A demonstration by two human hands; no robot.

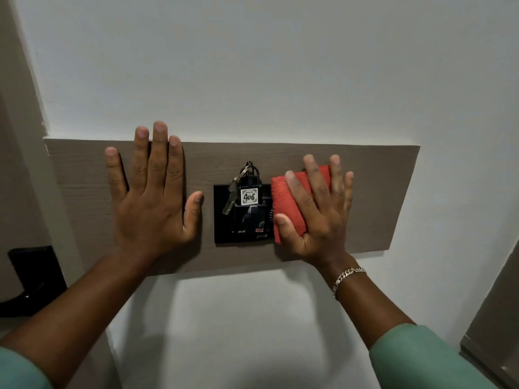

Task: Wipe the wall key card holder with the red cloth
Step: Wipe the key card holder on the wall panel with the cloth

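The black key card holder is mounted at the middle of a wood-grain wall panel. A key fob marked 406 with a metal key sits in its slot. A folded red cloth lies flat against the holder's right edge and the panel beside it. My right hand presses on the cloth with fingers spread, hiding much of it. My left hand rests flat and open on the panel, its thumb just left of the holder.
White wall surrounds the panel above and below. A black door handle plate is at the lower left on a brown door. A door frame edge runs down the lower right.
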